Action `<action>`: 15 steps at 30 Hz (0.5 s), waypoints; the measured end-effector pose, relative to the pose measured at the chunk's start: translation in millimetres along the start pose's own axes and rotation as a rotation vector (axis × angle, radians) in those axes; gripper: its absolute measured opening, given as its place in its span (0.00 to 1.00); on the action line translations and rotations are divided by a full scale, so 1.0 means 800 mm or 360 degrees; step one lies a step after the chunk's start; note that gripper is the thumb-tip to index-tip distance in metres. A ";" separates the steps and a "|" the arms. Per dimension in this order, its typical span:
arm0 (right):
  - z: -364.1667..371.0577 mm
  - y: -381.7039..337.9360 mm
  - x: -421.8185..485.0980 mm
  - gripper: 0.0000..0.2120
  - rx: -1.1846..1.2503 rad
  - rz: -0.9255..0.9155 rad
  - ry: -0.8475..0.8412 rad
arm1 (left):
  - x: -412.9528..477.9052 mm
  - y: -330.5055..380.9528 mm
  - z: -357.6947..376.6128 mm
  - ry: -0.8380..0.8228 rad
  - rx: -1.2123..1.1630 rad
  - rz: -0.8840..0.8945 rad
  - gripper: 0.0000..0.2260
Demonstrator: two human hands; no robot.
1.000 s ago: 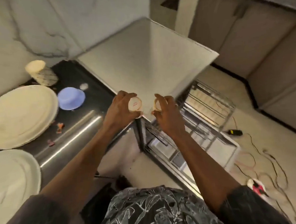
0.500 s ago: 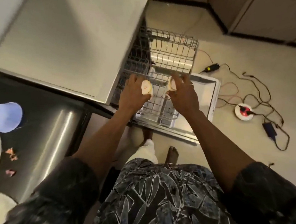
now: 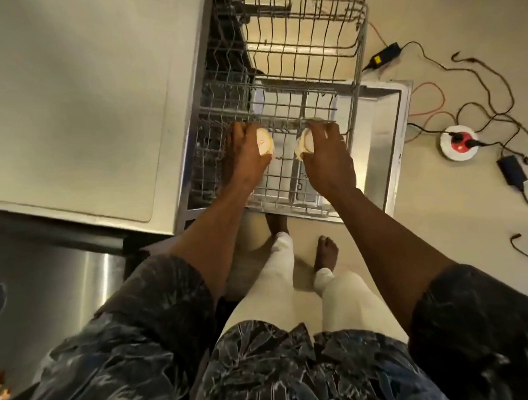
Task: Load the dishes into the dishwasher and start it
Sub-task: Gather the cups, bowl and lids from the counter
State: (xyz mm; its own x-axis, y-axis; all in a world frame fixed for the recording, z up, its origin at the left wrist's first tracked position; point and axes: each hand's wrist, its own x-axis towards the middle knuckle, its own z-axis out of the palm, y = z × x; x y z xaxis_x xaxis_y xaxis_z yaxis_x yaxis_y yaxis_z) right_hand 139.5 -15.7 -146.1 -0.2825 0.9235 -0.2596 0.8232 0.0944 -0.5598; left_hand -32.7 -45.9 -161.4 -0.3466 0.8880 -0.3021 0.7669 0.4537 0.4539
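Over the near end of the rack (image 3: 286, 181), gripping a cream cup (image 3: 265, 142) in the left hand (image 3: 244, 159), a second cup (image 3: 305, 144) in the right hand (image 3: 327, 162), close over the wires. Loading step, seemingly. Next: seating both mouth-down among tines farther along the rack.

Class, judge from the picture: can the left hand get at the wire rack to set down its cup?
Probably yes. The left hand grips the cup just over the pulled-out wire rack. Nothing shows between them, and the right hand, holding a second cup, is off to the side.
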 end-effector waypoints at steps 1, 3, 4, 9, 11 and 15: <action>0.008 -0.002 0.011 0.31 0.0002 0.0013 0.0006 | 0.010 -0.003 0.006 0.0006 0.0078 0.0015 0.29; 0.023 -0.004 0.031 0.30 0.0018 0.0057 -0.0002 | 0.030 -0.008 0.018 0.0019 0.0147 0.0012 0.29; 0.032 -0.004 0.039 0.30 0.0035 0.0065 -0.0015 | 0.039 -0.010 0.023 0.0017 0.0127 0.0002 0.29; 0.063 0.003 0.066 0.28 0.0099 0.0117 -0.0007 | 0.068 -0.016 0.049 -0.0012 0.0086 0.0029 0.28; 0.072 0.004 0.070 0.30 0.0093 0.0151 -0.0018 | 0.072 -0.018 0.057 -0.0007 0.0097 0.0032 0.28; 0.085 0.008 0.073 0.31 0.0005 0.0268 -0.0081 | 0.081 -0.028 0.065 -0.0055 0.0158 -0.0008 0.30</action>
State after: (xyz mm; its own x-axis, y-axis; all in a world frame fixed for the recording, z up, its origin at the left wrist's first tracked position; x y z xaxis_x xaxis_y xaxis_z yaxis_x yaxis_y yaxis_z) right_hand 94.4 13.3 -218.3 -0.1652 0.9062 -0.3893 0.8594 -0.0614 -0.5077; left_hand -44.1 -2.6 -235.1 -0.3328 0.8820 -0.3336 0.8156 0.4468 0.3677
